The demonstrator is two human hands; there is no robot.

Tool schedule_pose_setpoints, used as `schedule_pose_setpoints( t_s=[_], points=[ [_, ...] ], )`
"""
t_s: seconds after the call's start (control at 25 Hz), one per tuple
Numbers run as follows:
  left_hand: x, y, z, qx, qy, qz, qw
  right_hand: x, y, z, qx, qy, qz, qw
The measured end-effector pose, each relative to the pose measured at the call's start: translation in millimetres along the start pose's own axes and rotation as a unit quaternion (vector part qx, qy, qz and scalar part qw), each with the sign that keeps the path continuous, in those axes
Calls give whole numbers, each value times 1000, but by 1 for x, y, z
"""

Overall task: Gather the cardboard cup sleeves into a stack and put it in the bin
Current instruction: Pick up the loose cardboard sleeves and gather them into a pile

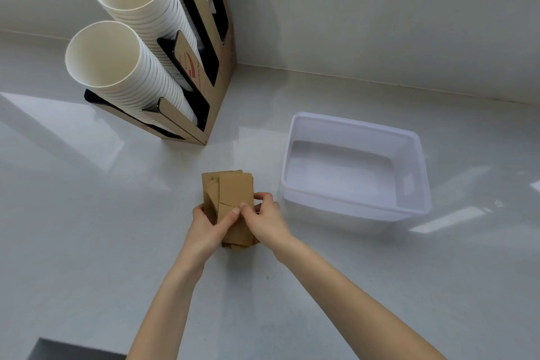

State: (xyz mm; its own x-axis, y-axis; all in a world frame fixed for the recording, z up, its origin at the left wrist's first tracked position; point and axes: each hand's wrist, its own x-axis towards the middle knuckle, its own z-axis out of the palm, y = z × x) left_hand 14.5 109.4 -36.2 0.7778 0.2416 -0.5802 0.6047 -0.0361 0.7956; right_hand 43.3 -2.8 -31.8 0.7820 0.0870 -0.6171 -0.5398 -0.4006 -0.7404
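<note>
Where the pale grey counter [87,228] fills most of the frame, its glossy surface shows bright window-like reflections at left and lower right, and it meets a plain light wall along a raised edge across the upper part of the frame. A dark patch sits at the lower left corner.

The cup dispenser [217,90], a tan cardboard-coloured rack with black slot linings, stands at upper left. It carries two long slanted stacks of white paper cups [122,55], open mouths toward the camera. Red lettering appears on one tan divider panel, but it is too small and angled to read.

The bin [355,206], a translucent white rectangular tub, sits right of centre with nothing visible inside.

The cup sleeves [233,187] are at the centre of the frame, just left of the bin and apart from it. They are flat brown cardboard pieces, overlapped and not squared up, with edges fanned at differing angles.

The left hand [204,222] clasps the left side of the pile, thumb pressed on top. The right hand [263,219] clasps the right side, thumb and fingers curled around the pile's edge.
</note>
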Motion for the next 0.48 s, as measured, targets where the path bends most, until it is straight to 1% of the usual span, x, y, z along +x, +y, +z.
schedule_pose_setpoints(
  t_s=[0.08,0.28,0.48],
  points=[
    [0,0,1,0,3,-3,1000,-1,2,1,-2,-9,13,1000],
    [-4,-7,2,-23,-6,-21,1000,-3,10,-2,43,-28,29,998],
    [-9,-13,1,-39,-38,-23,998,-6,20,-1,50,-34,41,997]
  ],
)
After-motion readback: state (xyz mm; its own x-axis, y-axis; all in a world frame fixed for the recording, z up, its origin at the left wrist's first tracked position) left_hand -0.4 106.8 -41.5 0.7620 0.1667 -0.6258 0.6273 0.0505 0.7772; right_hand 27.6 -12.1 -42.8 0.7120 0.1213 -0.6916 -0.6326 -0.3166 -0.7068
